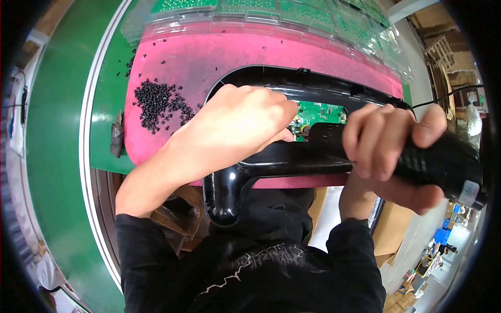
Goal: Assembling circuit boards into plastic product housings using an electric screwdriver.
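Observation:
A glossy black plastic housing (292,151) lies across the mat, with a green circuit board (326,112) set inside it. My left hand (250,117) rests over the housing's left part. Its fingers are curled and pressed together at the board's left edge; what they pinch, if anything, is hidden. My right hand (383,141) is wrapped round a black electric screwdriver (438,167), held nearly level over the right side of the housing. The screwdriver's narrower front end points left, close to my left fingertips; its tip and any screw there cannot be made out.
A pile of small black screws (156,101) lies on the pink mat (182,49) at the left. Clear plastic trays (261,21) with green boards line the far edge. A dark wrapped lump (117,136) sits on the green table (57,141). A black cable (449,95) hangs at the right.

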`<state>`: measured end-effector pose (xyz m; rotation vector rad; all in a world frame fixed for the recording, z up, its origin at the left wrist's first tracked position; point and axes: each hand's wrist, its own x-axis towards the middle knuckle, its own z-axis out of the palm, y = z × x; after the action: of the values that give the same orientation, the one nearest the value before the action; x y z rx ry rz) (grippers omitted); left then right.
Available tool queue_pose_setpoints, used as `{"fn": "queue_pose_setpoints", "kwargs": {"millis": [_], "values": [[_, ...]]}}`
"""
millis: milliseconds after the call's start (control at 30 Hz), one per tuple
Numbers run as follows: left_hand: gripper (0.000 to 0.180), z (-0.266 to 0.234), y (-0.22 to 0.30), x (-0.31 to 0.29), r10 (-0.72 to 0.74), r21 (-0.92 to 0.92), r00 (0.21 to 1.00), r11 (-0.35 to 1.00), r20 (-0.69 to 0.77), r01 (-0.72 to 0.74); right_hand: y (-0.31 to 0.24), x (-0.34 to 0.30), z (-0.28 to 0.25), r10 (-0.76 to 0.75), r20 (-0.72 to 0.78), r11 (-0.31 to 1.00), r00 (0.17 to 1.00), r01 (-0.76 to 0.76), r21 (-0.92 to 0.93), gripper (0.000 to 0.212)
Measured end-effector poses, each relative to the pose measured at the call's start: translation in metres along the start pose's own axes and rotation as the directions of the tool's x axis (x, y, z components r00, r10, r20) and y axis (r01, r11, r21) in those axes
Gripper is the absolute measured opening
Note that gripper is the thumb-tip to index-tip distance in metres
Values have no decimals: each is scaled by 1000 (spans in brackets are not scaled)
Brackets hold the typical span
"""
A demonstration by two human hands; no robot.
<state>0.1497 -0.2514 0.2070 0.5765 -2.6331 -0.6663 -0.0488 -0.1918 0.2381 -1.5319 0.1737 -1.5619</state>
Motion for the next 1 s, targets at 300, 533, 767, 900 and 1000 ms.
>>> {"fn": "queue_pose_setpoints", "kwargs": {"millis": [300,533,767,900,1000], "values": [[22,3,4,12,202,-166,965,959,-167,-230,-17,-1,-5,-146,-99,988,984,150,25,51],[23,2,5,14,231,-273,962,925,-143,-263,-23,-3,-10,-184,-10,979,983,184,88,57],[26,3,10,17,184,-140,960,966,-211,-216,-64,-18,-27,40,-96,945,995,-69,-321,58],[19,-3,10,12,140,-69,982,986,-126,-150,-50,-31,-30,37,-298,924,954,-147,-353,58],[19,-5,10,13,53,-39,985,997,-165,-61,-48,-32,-30,59,-409,914,911,-214,-344,57]]}}
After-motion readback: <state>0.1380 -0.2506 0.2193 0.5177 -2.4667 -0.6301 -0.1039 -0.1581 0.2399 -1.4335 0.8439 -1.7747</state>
